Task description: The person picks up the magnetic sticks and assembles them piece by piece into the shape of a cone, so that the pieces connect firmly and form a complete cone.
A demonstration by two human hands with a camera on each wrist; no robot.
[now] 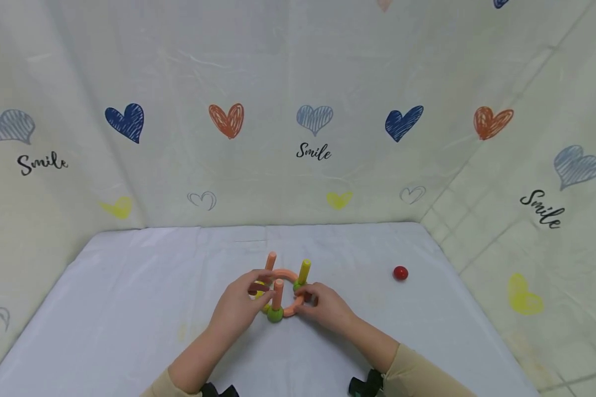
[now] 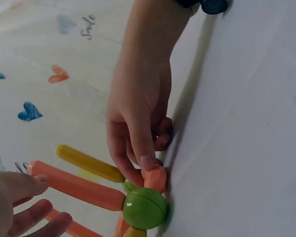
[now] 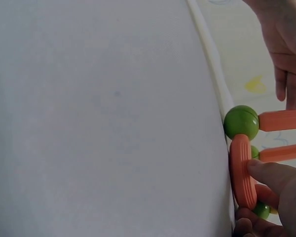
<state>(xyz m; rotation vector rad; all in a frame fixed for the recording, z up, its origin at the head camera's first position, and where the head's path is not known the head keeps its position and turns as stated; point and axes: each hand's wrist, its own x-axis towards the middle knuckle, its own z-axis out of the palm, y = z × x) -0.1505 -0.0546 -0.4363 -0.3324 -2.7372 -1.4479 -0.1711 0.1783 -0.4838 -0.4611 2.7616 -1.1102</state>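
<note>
A ring of curved orange (image 1: 284, 273) and yellow pieces lies on the white cloth, joined by green balls (image 2: 144, 208). From the balls rise a near orange rod (image 1: 277, 295), a farther orange rod (image 1: 271, 260) and a yellow rod (image 1: 304, 271). My right hand (image 1: 328, 307) pinches a curved orange piece (image 3: 242, 173) on the ring's right side between thumb and fingers. Around the left side, my left hand (image 1: 238, 303) hovers with fingers extended beside the upright orange rods; its thumb is close to the near rod, and whether it touches cannot be told.
A red ball (image 1: 400, 273) lies apart on the right of the cloth-covered table (image 1: 144, 286). Behind the table and at its sides hangs a pale sheet (image 1: 273, 176) printed with hearts and "Smile". Dark wrist devices (image 1: 366, 383) show at the bottom edge.
</note>
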